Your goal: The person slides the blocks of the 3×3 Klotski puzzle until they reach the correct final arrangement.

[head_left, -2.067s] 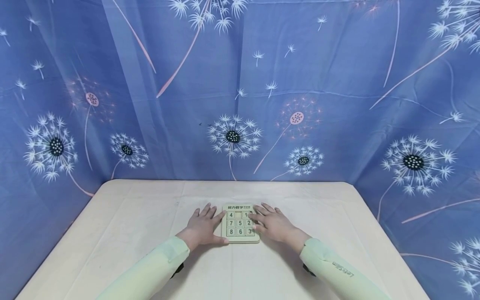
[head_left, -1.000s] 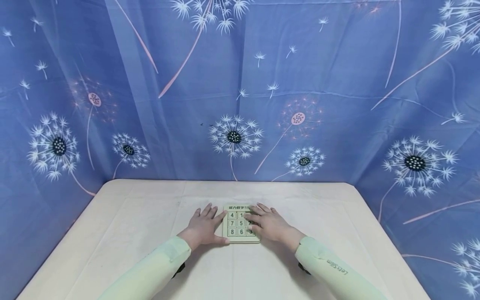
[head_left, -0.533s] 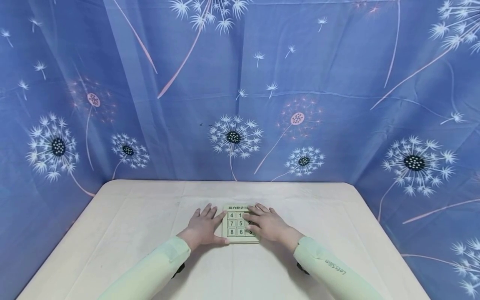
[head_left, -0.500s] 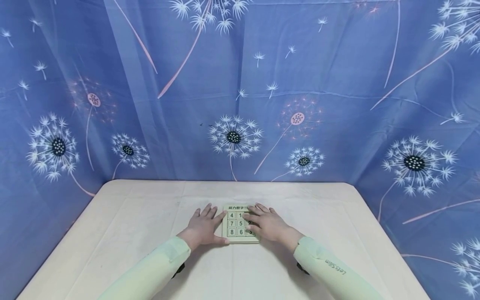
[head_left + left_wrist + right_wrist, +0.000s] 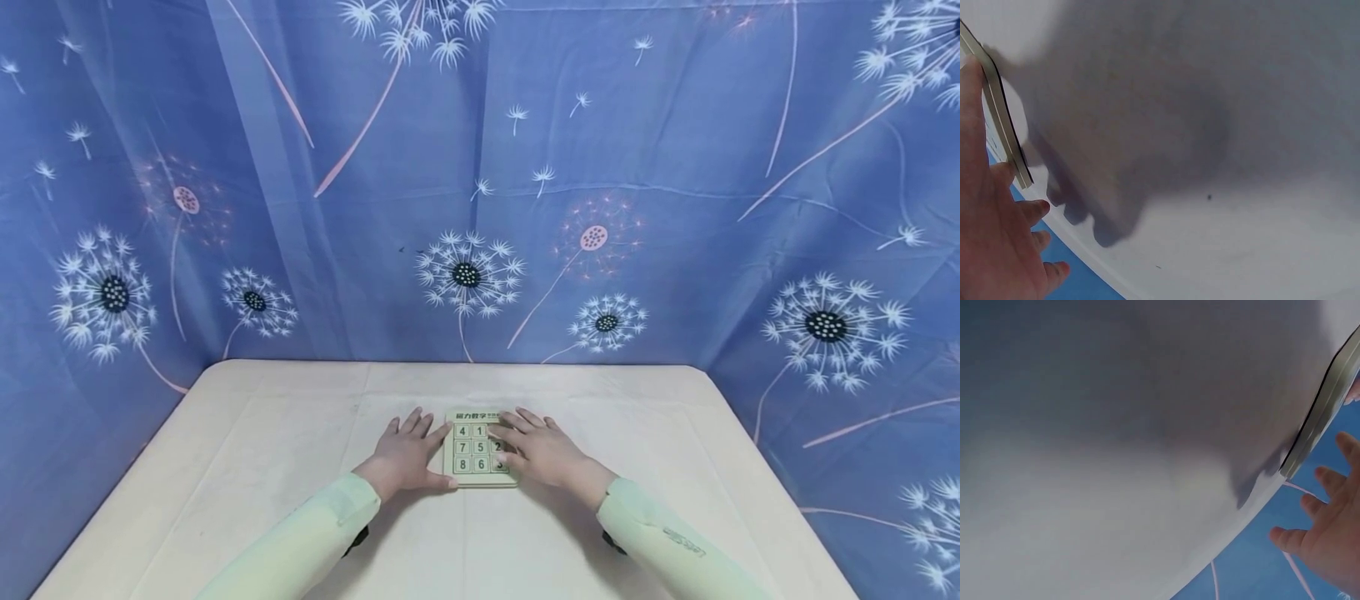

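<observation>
A pale green number sliding puzzle (image 5: pixel 483 481) lies flat on the table in the head view. Its tiles read 4 and 1 in the top row, 7, 5, 2 in the middle, 8, 6, 3 at the bottom. My left hand (image 5: pixel 405 458) touches its left side with the index finger and its lower left corner with the thumb, fingers spread. Over the right side reaches my right hand (image 5: pixel 547 452), fingers extended, one fingertip near the 1 tile (image 5: pixel 479 431). Those fingers hide the top right spot and part of the 3. Both wrist views catch the puzzle's edge (image 5: pixel 1004 119).
A white cloth covers the table (image 5: pixel 300 417). Blue curtains (image 5: pixel 337 250) with dandelion prints stand behind it and along both sides. Pale green sleeves (image 5: pixel 300 533) cover both forearms.
The 1 tile has slid left from the top right spot to the top middle, which was vacant. My right hand went left with it, then drew slightly back right. The left hand stayed put.
</observation>
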`<action>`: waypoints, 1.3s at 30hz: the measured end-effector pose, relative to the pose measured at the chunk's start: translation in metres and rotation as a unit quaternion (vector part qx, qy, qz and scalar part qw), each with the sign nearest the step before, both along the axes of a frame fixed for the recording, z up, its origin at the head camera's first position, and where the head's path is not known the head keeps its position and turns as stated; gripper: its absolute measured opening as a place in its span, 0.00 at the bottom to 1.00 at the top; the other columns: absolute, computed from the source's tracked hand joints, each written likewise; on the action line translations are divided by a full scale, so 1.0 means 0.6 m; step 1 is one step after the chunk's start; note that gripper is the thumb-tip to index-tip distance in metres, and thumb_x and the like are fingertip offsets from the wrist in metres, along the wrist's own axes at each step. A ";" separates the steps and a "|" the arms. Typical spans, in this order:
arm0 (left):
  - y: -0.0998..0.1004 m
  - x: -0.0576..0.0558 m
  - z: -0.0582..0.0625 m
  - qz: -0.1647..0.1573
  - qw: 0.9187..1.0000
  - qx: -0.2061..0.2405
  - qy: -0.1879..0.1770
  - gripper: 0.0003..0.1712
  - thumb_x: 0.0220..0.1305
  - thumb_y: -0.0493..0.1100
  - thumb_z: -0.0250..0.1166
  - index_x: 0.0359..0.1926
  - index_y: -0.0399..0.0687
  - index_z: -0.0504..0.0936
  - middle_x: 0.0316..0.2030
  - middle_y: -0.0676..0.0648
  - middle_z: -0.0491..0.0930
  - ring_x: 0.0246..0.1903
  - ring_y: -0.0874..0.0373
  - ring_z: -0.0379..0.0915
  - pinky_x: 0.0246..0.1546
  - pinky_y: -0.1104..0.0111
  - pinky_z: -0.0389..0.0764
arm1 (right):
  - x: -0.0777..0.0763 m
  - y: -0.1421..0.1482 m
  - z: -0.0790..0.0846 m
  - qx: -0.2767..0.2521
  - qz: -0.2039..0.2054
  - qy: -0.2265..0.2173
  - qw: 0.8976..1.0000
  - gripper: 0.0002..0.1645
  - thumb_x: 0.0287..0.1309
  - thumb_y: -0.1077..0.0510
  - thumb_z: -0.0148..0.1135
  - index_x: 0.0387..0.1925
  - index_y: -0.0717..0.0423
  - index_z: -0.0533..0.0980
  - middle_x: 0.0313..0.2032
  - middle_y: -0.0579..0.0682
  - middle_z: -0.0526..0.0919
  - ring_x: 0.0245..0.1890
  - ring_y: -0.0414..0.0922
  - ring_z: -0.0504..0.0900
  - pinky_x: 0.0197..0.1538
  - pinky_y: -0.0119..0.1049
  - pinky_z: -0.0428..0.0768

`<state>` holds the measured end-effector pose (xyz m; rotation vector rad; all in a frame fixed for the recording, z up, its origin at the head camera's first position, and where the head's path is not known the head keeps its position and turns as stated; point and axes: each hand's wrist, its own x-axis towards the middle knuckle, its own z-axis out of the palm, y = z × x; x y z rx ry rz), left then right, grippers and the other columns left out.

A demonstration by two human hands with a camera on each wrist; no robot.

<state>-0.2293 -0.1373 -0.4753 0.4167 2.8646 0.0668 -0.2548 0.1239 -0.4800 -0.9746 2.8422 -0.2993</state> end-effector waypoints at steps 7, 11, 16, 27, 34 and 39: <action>-0.001 0.003 0.002 -0.003 1.000 -0.001 0.004 0.57 0.55 0.79 0.64 0.79 0.59 0.60 0.80 0.42 0.58 0.82 0.43 0.48 0.81 0.45 0.55 | 0.013 0.019 0.004 -0.006 0.008 0.006 1.000 0.33 0.74 0.39 0.52 0.74 0.47 0.68 0.77 0.57 0.66 0.78 0.66 0.60 0.72 0.75 0.62; -0.002 0.002 0.000 -0.004 1.000 0.000 0.006 0.57 0.55 0.79 0.64 0.79 0.59 0.61 0.80 0.42 0.58 0.81 0.43 0.48 0.81 0.45 0.56 | 0.020 0.025 0.001 -0.002 0.010 0.006 1.000 0.34 0.74 0.39 0.51 0.74 0.47 0.68 0.77 0.58 0.65 0.78 0.66 0.60 0.72 0.75 0.62; -0.004 0.001 -0.002 -0.005 1.000 0.002 0.005 0.57 0.56 0.78 0.64 0.80 0.59 0.60 0.80 0.41 0.58 0.82 0.42 0.47 0.81 0.44 0.55 | 0.026 0.029 0.000 -0.004 0.016 0.010 1.000 0.34 0.74 0.39 0.51 0.74 0.49 0.68 0.76 0.58 0.66 0.77 0.66 0.61 0.72 0.75 0.62; -0.003 0.001 0.002 -0.002 1.000 0.000 0.002 0.57 0.56 0.79 0.64 0.80 0.59 0.60 0.80 0.41 0.57 0.82 0.42 0.47 0.81 0.44 0.54 | 0.038 0.035 0.004 -0.009 0.017 0.010 1.000 0.32 0.75 0.40 0.51 0.72 0.49 0.71 0.75 0.59 0.68 0.76 0.66 0.63 0.71 0.75 0.64; -0.002 0.001 0.004 -0.001 1.000 0.006 0.000 0.57 0.56 0.78 0.64 0.79 0.59 0.60 0.80 0.41 0.57 0.82 0.42 0.47 0.81 0.44 0.54 | 0.041 0.036 0.003 -0.010 0.018 0.009 1.000 0.32 0.74 0.40 0.52 0.71 0.50 0.72 0.75 0.58 0.68 0.76 0.65 0.63 0.70 0.76 0.64; -0.002 0.001 0.004 -0.003 1.000 0.007 -0.002 0.57 0.56 0.79 0.64 0.80 0.59 0.59 0.80 0.41 0.57 0.82 0.42 0.47 0.81 0.44 0.53 | 0.042 0.036 0.001 -0.007 0.018 0.007 1.000 0.33 0.73 0.39 0.52 0.71 0.50 0.71 0.75 0.59 0.68 0.77 0.66 0.63 0.70 0.76 0.63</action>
